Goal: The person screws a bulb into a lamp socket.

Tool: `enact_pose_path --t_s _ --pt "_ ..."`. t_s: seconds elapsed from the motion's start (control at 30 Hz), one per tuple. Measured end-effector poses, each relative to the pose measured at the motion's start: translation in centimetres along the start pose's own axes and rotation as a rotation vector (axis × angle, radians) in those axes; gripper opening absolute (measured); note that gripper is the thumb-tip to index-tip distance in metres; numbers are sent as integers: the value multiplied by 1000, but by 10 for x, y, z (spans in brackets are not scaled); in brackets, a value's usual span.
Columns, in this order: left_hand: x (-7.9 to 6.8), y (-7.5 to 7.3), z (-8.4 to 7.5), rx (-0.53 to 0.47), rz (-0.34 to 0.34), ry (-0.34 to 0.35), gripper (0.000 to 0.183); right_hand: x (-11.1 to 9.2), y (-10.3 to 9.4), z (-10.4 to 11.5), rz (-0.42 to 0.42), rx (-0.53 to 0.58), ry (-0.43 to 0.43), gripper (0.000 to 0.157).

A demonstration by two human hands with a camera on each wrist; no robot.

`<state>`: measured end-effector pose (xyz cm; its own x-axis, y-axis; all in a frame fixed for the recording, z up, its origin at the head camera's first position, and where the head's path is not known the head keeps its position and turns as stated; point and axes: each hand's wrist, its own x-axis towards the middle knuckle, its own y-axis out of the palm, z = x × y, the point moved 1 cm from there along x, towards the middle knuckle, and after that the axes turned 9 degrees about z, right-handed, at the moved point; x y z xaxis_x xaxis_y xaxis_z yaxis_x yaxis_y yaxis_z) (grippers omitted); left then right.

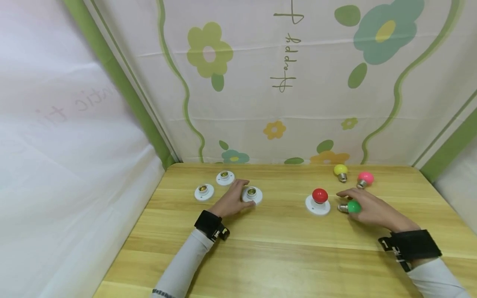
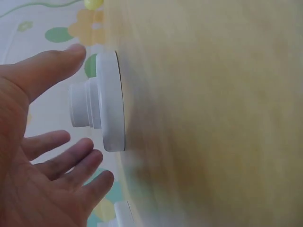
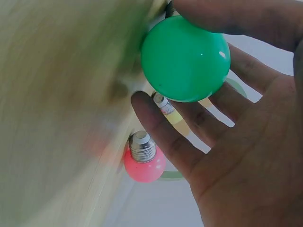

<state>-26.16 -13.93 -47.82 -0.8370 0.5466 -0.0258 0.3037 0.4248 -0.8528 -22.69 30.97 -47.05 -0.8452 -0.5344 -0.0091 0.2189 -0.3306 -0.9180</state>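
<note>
My left hand (image 1: 232, 202) reaches around a white round lamp holder (image 1: 258, 199), thumb on the near side and fingers beyond it. In the left wrist view, gaps show between the spread fingers and the lamp holder (image 2: 111, 104), which stands flat on the table. On the right, my right hand (image 1: 374, 211) is at a green light bulb (image 1: 354, 206) lying on its side, its metal base pointing left. The right wrist view has the thumb overlapping the green bulb (image 3: 184, 61), while the other fingers extend loosely past it.
Two more lamp holders, one at the back (image 1: 220, 180) and one farther left (image 1: 198, 196), sit on the wooden table (image 1: 275, 256). A red bulb (image 1: 320, 195) stands upright in another holder (image 1: 314, 209). Yellow (image 1: 340, 169) and pink (image 1: 367, 178) bulbs lie back right, before a patterned curtain (image 1: 246, 99).
</note>
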Motion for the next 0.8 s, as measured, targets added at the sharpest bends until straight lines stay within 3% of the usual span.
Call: enact_pose_path --t_s 0.33,0.8 --pt "5 5 3 -18 85 -38 89 0 3 -2 -9 26 -13 52" --pt "4 5 5 -32 113 -46 76 0 -1 2 5 12 6 37"
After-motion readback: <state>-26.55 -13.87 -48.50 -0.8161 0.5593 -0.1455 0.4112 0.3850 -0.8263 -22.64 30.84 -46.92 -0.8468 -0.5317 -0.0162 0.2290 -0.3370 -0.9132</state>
